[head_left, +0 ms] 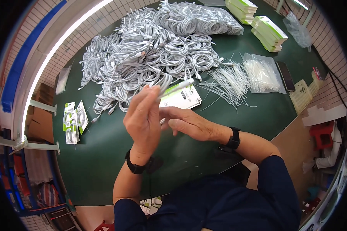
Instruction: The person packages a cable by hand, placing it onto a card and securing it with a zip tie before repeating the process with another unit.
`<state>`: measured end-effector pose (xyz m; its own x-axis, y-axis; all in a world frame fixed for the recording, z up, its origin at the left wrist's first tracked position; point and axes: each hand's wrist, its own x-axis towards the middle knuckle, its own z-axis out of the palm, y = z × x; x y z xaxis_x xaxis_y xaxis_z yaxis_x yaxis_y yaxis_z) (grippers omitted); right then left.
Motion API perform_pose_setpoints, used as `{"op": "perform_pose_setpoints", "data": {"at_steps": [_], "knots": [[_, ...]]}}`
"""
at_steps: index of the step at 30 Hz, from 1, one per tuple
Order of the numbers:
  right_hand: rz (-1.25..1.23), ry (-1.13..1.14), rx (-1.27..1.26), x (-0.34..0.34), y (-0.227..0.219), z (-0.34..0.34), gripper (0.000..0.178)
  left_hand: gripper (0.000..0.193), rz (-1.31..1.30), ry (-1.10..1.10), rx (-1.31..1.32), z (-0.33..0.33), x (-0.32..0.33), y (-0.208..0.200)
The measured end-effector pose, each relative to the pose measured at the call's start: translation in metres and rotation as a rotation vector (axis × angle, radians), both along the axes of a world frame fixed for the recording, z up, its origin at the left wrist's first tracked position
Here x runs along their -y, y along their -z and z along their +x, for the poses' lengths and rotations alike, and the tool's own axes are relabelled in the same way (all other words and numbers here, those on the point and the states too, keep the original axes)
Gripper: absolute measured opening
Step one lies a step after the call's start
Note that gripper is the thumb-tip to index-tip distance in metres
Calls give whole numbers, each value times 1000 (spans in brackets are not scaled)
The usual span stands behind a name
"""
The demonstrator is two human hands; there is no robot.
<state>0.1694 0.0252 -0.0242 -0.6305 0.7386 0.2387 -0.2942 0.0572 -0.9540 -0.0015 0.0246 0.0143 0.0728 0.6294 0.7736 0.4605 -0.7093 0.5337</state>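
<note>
My left hand (144, 119) is raised over the near side of the pile, its fingers closed around a coiled grey cable (165, 84). One end of that cable sticks out to the right, smeared by motion. Close against the left palm is my right hand (194, 125), its fingers curled and partly hidden behind the left hand. A bit of white shows at its fingertips, too small to name. Just beyond both hands lie white and green packaging cards (187, 98) on the green table (181, 158).
A large heap of coiled grey cables (142, 50) covers the far middle. To its right lie loose white cable ties (231, 82), a bag of ties (262, 75), a phone (285, 76) and stacked cards (268, 32). Carded cables (73, 121) lie at left, near a bright lamp (46, 63).
</note>
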Motion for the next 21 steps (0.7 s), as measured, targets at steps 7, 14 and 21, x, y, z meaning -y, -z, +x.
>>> {"op": "perform_pose_setpoints", "data": {"at_steps": [7,14,21], "knots": [[9,-291,265,9,-4,0,54,33,-620,414,1244,14,-12,8],[-180,189,-17,-5,8,-2,49,35,-833,458,1279,33,1,22],[-139,402,72,-20,18,8,45,39,-879,463,1137,22,3,32]]}}
